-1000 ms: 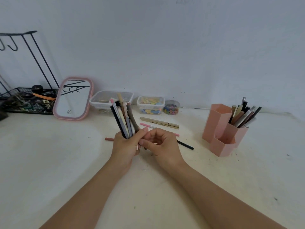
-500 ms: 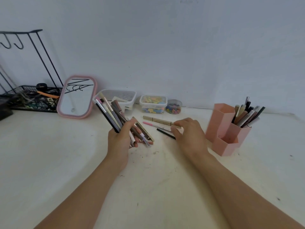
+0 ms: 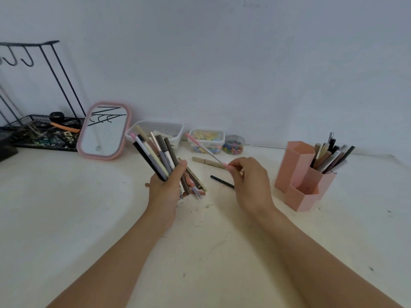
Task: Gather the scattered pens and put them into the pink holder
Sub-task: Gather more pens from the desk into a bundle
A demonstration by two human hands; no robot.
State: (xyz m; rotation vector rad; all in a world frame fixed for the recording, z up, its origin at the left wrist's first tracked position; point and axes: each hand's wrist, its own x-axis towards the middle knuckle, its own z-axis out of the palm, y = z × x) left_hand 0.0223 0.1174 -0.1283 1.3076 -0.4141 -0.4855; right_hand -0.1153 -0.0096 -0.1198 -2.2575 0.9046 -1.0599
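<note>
Your left hand [image 3: 165, 192] grips a fanned bundle of mixed pens [image 3: 155, 156], tips up. Your right hand [image 3: 249, 181] pinches a thin pink-capped pen [image 3: 205, 150] above the white tabletop [image 3: 66, 207]. A beige pen [image 3: 208, 162] and a slim black pen [image 3: 221, 181] lie on it; the pink hexagonal plastic holder [image 3: 298, 172] stands to the right.

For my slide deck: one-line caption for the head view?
Left hand grips a pen bundle, right hand pinches a pink pen, near the pink holder.

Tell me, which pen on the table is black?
The thin black pen lying just left of the right hand; the other loose pen, the beige one, lies behind it.
</note>
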